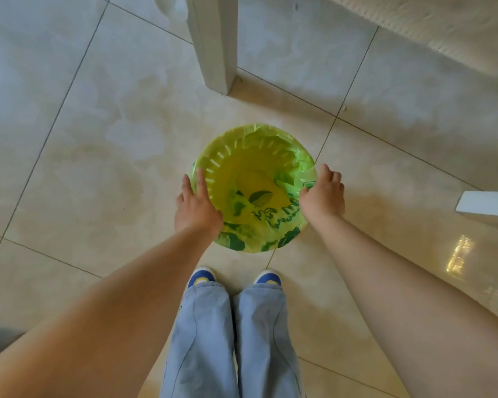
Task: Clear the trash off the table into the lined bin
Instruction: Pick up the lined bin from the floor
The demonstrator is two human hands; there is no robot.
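Note:
A round bin (pixel 227 156) lined with a translucent green plastic bag (pixel 259 196) printed with dark green leaves and lettering stands on the tiled floor just ahead of my feet. I see no trash inside it. My left hand (pixel 197 205) rests on the bin's left rim, fingers spread over the bag's edge. My right hand (pixel 324 193) is at the right rim, fingers curled and pinching the bag's edge against the rim. The table top is out of view.
A white table leg (pixel 213 44) stands on the floor behind the bin. A second white leg or furniture piece (pixel 486 203) juts in at the right edge. A pale textured surface (pixel 443 21) fills the top right corner. Beige floor tiles surround the bin.

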